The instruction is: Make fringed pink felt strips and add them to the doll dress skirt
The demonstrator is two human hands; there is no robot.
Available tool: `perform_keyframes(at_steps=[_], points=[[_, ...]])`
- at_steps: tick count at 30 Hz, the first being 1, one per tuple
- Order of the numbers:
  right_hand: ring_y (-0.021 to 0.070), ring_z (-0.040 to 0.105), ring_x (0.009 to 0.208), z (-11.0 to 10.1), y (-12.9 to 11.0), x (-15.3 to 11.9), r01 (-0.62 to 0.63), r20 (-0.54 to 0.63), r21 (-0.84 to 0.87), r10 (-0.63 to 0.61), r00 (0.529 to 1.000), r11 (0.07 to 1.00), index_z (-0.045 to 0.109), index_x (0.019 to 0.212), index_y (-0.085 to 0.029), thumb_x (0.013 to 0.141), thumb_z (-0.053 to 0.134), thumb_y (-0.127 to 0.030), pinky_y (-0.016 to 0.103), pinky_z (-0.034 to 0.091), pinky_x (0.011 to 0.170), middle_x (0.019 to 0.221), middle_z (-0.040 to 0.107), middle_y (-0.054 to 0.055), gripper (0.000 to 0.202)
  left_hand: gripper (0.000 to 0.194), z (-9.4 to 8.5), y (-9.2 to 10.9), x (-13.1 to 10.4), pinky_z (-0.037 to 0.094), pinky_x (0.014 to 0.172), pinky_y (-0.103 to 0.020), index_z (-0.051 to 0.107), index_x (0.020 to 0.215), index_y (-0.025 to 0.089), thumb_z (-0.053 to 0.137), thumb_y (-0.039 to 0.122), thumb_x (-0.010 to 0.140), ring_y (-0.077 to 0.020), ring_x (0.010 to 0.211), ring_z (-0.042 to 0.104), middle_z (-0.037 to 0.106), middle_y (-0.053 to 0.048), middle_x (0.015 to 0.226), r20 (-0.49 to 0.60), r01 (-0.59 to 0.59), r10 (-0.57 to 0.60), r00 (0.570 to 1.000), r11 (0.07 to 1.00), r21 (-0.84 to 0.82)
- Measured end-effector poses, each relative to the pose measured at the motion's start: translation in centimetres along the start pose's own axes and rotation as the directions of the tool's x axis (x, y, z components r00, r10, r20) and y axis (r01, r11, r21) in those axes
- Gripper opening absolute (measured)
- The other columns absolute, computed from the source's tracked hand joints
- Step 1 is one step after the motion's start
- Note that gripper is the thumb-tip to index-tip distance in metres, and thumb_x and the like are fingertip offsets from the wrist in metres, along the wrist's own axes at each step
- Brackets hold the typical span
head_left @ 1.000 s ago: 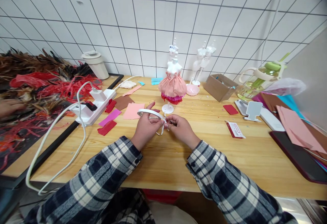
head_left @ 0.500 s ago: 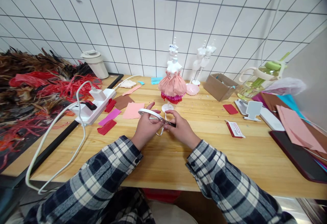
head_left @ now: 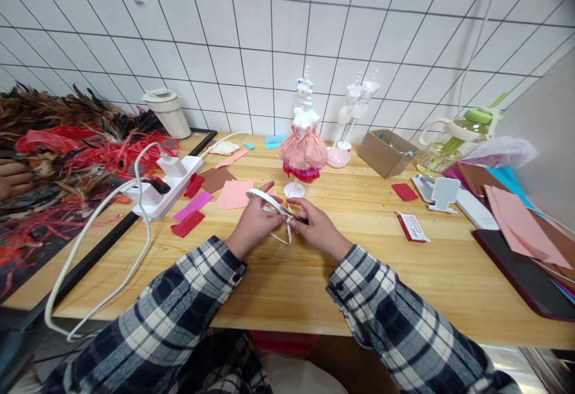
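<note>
A flat white roll of narrow tape [head_left: 257, 194] stands tilted in my left hand [head_left: 254, 224], which is closed around its lower side. Close by, the fingers of my right hand [head_left: 320, 226] are pinched on a thin dark metal tool [head_left: 296, 217] whose tip reaches toward my left fingers; its exact kind is unclear. From between both hands a narrow white tape strip [head_left: 281, 239] hangs in a loop. Just beyond my fingers, a small white dress form [head_left: 306, 118] wears a ruffled pink skirt [head_left: 303, 149] with magenta and red layers beneath, on a round white base [head_left: 294, 190].
Paper pieces, including a pink square [head_left: 234, 194], lie left of my hands near a white power strip [head_left: 168, 187] with looping cables. Rightward are a cardboard box [head_left: 387, 153], a phone stand [head_left: 444, 193] and a jug [head_left: 453, 142]. Another person's hand [head_left: 13, 179] is among feathers at far left.
The tape loop below my fingers has grown wider and longer. My left hand has shifted slightly left with the roll. Another person's hand has appeared at the left edge.
</note>
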State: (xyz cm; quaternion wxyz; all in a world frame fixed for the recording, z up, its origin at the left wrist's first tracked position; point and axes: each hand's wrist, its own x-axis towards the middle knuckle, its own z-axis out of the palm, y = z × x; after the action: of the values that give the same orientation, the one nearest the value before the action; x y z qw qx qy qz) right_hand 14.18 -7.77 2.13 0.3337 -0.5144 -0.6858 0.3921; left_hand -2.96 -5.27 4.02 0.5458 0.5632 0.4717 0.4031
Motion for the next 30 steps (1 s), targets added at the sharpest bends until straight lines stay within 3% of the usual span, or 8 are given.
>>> perform_keyframes(at_steps=[5, 11, 15, 18, 20, 24, 27, 30], points=[[0.0161, 0.064, 0.08, -0.5, -0.3, -0.1, 0.004, -0.004, -0.054, -0.005, 1.0, 0.999, 0.05, 0.124, -0.024, 0.085, 0.054, -0.022, 0.029, 0.042, 0.076, 0.079, 0.071, -0.002, 0.039, 0.089, -0.8, -0.2, 0.2, 0.053, 0.066, -0.027, 0.034, 0.139, 0.02, 0.076, 0.015, 0.061, -0.0117, 0.072, 0.063, 0.058, -0.006, 0.107, 0.036, 0.023, -0.022, 0.999, 0.999, -0.031], [0.0147, 0.064, 0.073, -0.4, -0.5, -0.2, 0.037, -0.084, -0.045, -0.04, 0.996, 0.998, 0.052, 0.121, -0.025, 0.085, 0.053, -0.02, 0.027, 0.044, 0.073, 0.077, 0.071, -0.003, 0.036, 0.088, -0.4, 0.0, -0.1, 0.052, 0.084, -0.034, 0.039, 0.133, 0.019, 0.08, 0.013, 0.056, -0.0152, 0.086, 0.064, 0.056, -0.007, 0.112, 0.063, 0.078, -0.066, 0.996, 0.973, -0.217], [0.0163, 0.065, 0.079, -0.4, -0.5, -0.2, 0.068, -0.161, -0.096, -0.083, 0.983, 0.993, 0.056, 0.118, -0.024, 0.086, 0.052, -0.025, 0.029, 0.046, 0.075, 0.087, 0.072, 0.0, 0.033, 0.083, -0.5, -0.1, 0.1, 0.052, 0.083, -0.035, 0.04, 0.131, 0.019, 0.079, 0.015, 0.058, -0.0132, 0.081, 0.064, 0.057, -0.008, 0.113, 0.009, 0.055, -0.054, 0.999, 0.984, -0.171], [0.0194, 0.06, 0.101, -0.9, -0.8, -0.2, 0.11, -0.344, -0.21, -0.179, 0.922, 0.972, 0.062, 0.11, -0.021, 0.088, 0.046, -0.027, 0.031, 0.044, 0.086, 0.11, 0.067, 0.007, 0.028, 0.082, -0.9, -0.4, 0.5, 0.052, 0.084, -0.035, 0.041, 0.132, 0.021, 0.078, 0.015, 0.059, -0.0121, 0.08, 0.064, 0.057, -0.008, 0.114, -0.072, -0.016, 0.005, 0.997, 0.989, -0.146], [0.0194, 0.06, 0.098, -1.1, -1.1, -0.3, 0.088, -0.383, -0.249, -0.182, 0.906, 0.965, 0.064, 0.107, -0.02, 0.09, 0.044, -0.03, 0.03, 0.044, 0.083, 0.105, 0.067, 0.008, 0.028, 0.082, -1.1, -0.4, 0.7, 0.051, 0.084, -0.034, 0.041, 0.132, 0.021, 0.078, 0.015, 0.059, -0.013, 0.083, 0.064, 0.056, -0.008, 0.115, -0.144, -0.068, 0.05, 0.988, 0.99, -0.126], [0.0148, 0.057, 0.067, -0.8, -1.7, -0.8, 0.003, -0.185, -0.232, -0.047, 0.982, 0.973, 0.063, 0.084, -0.021, 0.096, 0.033, -0.044, 0.025, 0.04, 0.065, 0.071, 0.064, 0.001, 0.04, 0.08, -1.2, -0.2, 0.7, 0.052, 0.083, -0.033, 0.041, 0.133, 0.023, 0.076, 0.016, 0.061, -0.0127, 0.084, 0.063, 0.054, -0.007, 0.118, -0.238, -0.139, 0.114, 0.965, 0.986, -0.092], [0.0144, 0.054, 0.068, -0.1, -1.7, -0.9, -0.021, -0.089, -0.273, -0.003, 0.996, 0.962, 0.058, 0.075, -0.021, 0.099, 0.022, -0.042, 0.026, 0.037, 0.066, 0.07, 0.062, 0.001, 0.048, 0.081, -1.1, 0.0, 0.6, 0.052, 0.083, -0.031, 0.04, 0.133, 0.023, 0.076, 0.016, 0.061, -0.0109, 0.082, 0.062, 0.054, -0.007, 0.117, -0.244, -0.161, 0.126, 0.962, 0.979, -0.128], [0.0152, 0.055, 0.07, 0.4, -1.6, -0.8, -0.025, -0.075, -0.294, 0.003, 0.997, 0.956, 0.055, 0.078, -0.022, 0.099, 0.023, -0.041, 0.026, 0.037, 0.068, 0.074, 0.062, 0.001, 0.042, 0.083, -1.0, 0.0, 0.5, 0.052, 0.082, -0.031, 0.039, 0.133, 0.024, 0.077, 0.016, 0.06, -0.0098, 0.079, 0.062, 0.053, -0.006, 0.117, -0.217, -0.164, 0.123, 0.968, 0.97, -0.177]])
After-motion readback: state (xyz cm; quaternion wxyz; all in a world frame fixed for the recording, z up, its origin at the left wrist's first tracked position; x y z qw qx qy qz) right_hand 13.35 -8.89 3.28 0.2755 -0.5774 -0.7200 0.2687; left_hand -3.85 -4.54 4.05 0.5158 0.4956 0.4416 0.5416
